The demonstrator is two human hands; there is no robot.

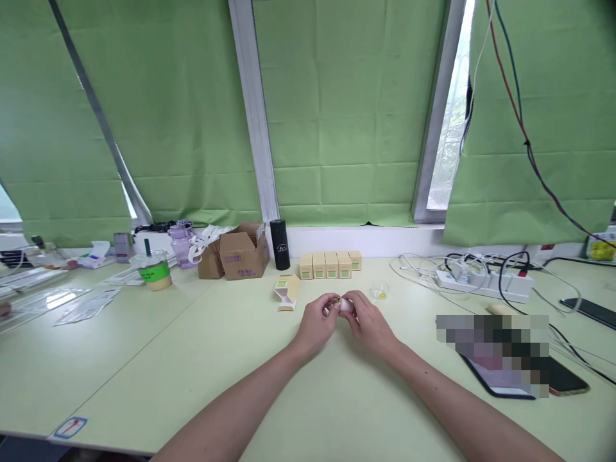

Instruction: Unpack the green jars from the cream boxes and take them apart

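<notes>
My left hand and my right hand meet over the middle of the pale green table, fingers pinched together on a small white jar with a bit of gold at its edge. An opened cream carton lies just left of my hands. Behind them stands a row of several cream boxes with green labels. A small clear cup with something yellow in it sits to the right of my hands.
A black tumbler, brown cardboard boxes, a purple bottle and a green-sleeved drink cup stand at the back left. A white power strip with tangled cables and phones lie at the right.
</notes>
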